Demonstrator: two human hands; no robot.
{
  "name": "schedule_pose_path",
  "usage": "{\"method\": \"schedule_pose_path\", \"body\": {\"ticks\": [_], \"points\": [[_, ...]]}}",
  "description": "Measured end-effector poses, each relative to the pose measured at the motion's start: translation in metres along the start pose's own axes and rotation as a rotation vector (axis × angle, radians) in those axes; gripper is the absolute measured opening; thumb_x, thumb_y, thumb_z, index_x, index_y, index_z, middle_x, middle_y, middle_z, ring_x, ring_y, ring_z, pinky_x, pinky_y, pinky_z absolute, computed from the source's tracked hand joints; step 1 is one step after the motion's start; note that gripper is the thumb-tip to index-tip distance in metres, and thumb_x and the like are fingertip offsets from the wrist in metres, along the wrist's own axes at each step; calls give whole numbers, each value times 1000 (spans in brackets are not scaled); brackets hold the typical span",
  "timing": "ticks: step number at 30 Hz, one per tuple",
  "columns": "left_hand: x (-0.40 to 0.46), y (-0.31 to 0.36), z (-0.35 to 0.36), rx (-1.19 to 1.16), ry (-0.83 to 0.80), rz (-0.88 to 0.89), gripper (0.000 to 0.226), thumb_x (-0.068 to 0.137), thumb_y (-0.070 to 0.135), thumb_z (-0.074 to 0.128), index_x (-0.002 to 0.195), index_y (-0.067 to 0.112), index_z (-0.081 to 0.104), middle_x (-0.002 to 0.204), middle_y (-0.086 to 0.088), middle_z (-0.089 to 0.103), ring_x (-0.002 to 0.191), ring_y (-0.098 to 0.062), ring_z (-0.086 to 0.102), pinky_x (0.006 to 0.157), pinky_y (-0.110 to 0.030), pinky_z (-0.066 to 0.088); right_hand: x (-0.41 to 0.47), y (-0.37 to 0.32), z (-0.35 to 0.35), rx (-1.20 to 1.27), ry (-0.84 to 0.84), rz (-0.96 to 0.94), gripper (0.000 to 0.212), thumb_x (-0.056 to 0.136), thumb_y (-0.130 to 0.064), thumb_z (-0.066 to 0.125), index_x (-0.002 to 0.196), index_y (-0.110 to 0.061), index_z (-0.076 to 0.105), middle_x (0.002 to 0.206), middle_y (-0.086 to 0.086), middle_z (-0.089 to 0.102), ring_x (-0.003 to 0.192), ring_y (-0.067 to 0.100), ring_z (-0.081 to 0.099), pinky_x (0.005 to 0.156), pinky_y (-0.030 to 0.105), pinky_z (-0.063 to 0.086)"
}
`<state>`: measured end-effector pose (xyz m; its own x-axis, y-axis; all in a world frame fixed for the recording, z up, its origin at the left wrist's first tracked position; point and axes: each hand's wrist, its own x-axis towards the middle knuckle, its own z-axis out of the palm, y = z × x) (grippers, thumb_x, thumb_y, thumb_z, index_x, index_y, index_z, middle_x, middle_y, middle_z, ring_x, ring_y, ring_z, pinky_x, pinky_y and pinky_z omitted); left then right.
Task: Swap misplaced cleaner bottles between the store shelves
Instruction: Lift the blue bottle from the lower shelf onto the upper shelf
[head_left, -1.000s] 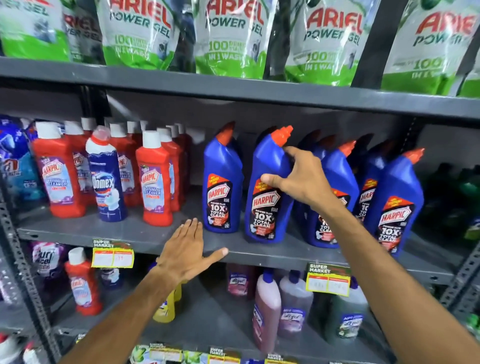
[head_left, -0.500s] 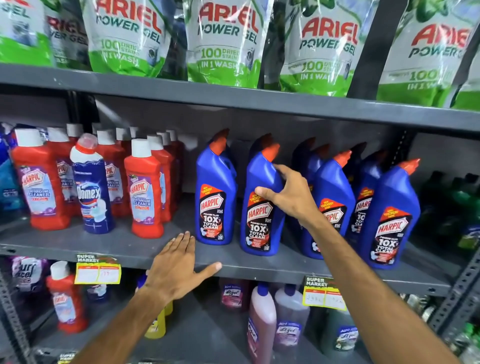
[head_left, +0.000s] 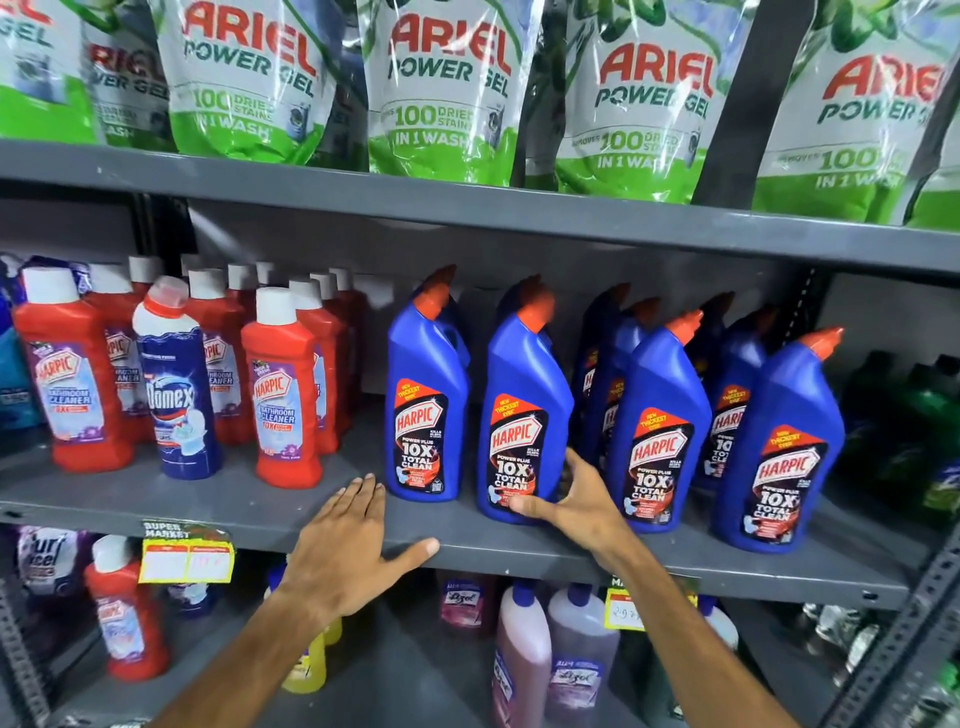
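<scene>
A dark blue Domex bottle (head_left: 176, 395) stands among red Harpic bathroom cleaner bottles (head_left: 283, 395) at the left of the middle shelf (head_left: 260, 509). To the right stands a row of blue Harpic bottles with orange caps. My right hand (head_left: 576, 504) is at the base of the second blue Harpic bottle (head_left: 519, 395). Its thumb rests on the lower label and its fingers are spread beside the bottle's right side. My left hand (head_left: 348, 551) lies flat and open on the shelf's front edge, holding nothing.
Ariel Power Gel pouches (head_left: 447, 93) fill the top shelf. Below are a red Harpic bottle (head_left: 124, 618), a yellow bottle and pink Lizol bottles (head_left: 522, 654). Dark green bottles (head_left: 924, 415) stand at the far right. Yellow price tags (head_left: 187, 558) hang on the shelf edge.
My right hand slid from the blue Harpic bottle's neck down to its base and its fingers spread. The left hand stayed on the shelf edge. The view moved closer.
</scene>
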<state>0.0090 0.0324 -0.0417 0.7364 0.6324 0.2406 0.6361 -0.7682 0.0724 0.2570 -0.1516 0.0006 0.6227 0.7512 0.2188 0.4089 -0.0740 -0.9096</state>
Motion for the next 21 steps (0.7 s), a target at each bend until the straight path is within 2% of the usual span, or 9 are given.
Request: {"method": "schedule_pose_path", "body": {"ticks": [5,8,12,16,18,21], "points": [[0,1,-3,-4,-24,-4,134,73,105,5,166,9,11,175,-10,13,161,-21,12,128,-35,9,4,2,2,-5,6,-10,72,68,-19,99,129,-26,61,117,-12,77,104,-4,72,91,21,59],[1,2,-3,-3,-31,-5,135,72,105,4,166,9,11,175,-10,13,161,-21,12,128,-35,10,6,4,1,-12,9,-2,71,69,-20,99,129,-27,61,116,-13,77,104,-5,71,95,25,58],[1,2,-4,-12,-38,-9,133,73,105,6,166,9,11,175,-10,14,161,-21,12,129,-36,11,6,5,1,-16,10,5,71,70,-22,98,129,-29,60,115,-14,76,101,-8,70,87,18,56],[0,3,-6,-10,-55,-8,132,75,104,8,166,9,11,175,-10,13,161,-21,12,130,-36,11,7,6,1,-4,3,8,73,69,-24,99,131,-29,60,116,-14,76,102,-8,70,86,17,55],[1,3,-6,-11,-65,-11,131,75,104,9,166,9,10,176,-10,12,161,-21,11,130,-36,11,7,6,1,3,-4,8,73,69,-23,98,131,-29,60,117,-14,76,104,-6,71,87,19,56],[0,3,-7,-18,-78,-11,132,74,104,8,166,9,9,176,-10,11,161,-21,10,129,-36,10,7,8,0,5,-6,9,74,69,-23,98,132,-27,60,120,-11,76,109,3,72,97,29,58]]}}
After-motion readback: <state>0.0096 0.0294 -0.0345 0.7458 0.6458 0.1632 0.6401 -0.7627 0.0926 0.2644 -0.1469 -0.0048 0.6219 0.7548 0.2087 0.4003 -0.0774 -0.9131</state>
